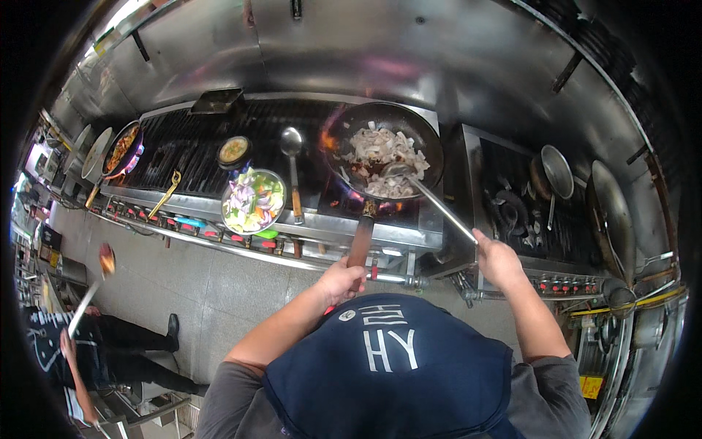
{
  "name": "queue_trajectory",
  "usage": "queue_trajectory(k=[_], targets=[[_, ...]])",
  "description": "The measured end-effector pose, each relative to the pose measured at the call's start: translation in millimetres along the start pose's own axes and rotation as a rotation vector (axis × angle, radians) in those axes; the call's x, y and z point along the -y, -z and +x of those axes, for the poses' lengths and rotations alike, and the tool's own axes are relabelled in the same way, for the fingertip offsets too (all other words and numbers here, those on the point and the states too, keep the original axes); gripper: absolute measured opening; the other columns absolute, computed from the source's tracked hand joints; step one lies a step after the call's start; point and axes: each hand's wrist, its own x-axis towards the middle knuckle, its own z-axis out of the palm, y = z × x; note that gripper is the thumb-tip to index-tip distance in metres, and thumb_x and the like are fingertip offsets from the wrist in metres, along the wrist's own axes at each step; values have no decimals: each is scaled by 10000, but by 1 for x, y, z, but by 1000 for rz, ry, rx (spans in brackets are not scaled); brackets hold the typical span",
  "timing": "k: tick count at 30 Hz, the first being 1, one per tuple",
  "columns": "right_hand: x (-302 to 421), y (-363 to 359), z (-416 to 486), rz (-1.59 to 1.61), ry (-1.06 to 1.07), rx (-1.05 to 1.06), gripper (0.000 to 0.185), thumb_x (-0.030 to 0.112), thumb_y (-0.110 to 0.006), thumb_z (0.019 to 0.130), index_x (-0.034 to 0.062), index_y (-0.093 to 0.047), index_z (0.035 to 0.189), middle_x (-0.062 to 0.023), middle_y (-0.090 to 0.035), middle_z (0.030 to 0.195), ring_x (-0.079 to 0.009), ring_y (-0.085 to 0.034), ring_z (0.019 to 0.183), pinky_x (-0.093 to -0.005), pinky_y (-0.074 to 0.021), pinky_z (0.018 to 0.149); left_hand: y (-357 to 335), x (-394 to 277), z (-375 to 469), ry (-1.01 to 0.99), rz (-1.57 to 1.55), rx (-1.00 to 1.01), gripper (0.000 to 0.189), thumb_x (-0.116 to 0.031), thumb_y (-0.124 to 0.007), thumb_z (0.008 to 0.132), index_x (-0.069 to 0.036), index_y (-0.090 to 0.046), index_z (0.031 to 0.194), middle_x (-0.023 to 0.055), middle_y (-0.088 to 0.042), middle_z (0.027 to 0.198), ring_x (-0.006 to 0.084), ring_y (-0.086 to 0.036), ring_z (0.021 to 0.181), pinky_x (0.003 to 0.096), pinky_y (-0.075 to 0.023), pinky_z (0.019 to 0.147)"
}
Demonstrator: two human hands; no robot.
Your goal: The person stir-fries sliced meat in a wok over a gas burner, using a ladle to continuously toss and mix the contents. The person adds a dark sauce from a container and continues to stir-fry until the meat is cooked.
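My left hand (343, 279) is closed round the brown wooden handle of a large dark wok (425, 123), which sits over a burner with flames at its left edge. Pale sliced food (381, 148) fills the middle of the wok. In my right hand (496, 260) is the long metal handle of a ladle (399, 171), whose bowl rests among the slices. Left of the wok lie a metal spoon (292, 141) with a wooden grip and a metal bowl (284, 189) of cut vegetables, including onion and greens. A small dark pot (236, 160) of yellowish food stands behind the bowl.
A flaming burner heats a pan of food (123, 148) at the far left, near brass-coloured tongs (167, 195). To the right, a second stove holds a saucepan (557, 171) and a large wok (614, 214). A co-worker (71, 351) stands at lower left, holding a long-handled utensil.
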Motion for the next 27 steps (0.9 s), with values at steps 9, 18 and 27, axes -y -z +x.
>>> queue_trajectory(k=[9,18,27], targets=[[84,-50,62,428,66,-103,638,110,-590,830,79,-414,1442,-284,-630,1129,-416,-619,1049,-463,-500,922,3,9,8,-15,45,20,308,-161,-637,876,-144,-480,1140,3,-595,808,127,-586,618,256,-380,455],[21,5,-16,530,-5,-13,614,54,-657,808,67,-497,1401,-240,-584,1301,-315,-598,1196,-323,-447,1014,-27,-67,-8,18,-143,108,139,-185,-644,892,-126,-551,977,-7,-571,755,132,-589,671,275,-375,492],[41,-4,6,706,-180,-189,615,83,-654,807,15,-480,1393,-250,-593,1281,-343,-591,1189,-352,-449,1008,-54,-42,-24,112,-76,125,173,-165,-629,889,-144,-510,1013,-13,-573,781,139,-586,668,324,-413,522]])
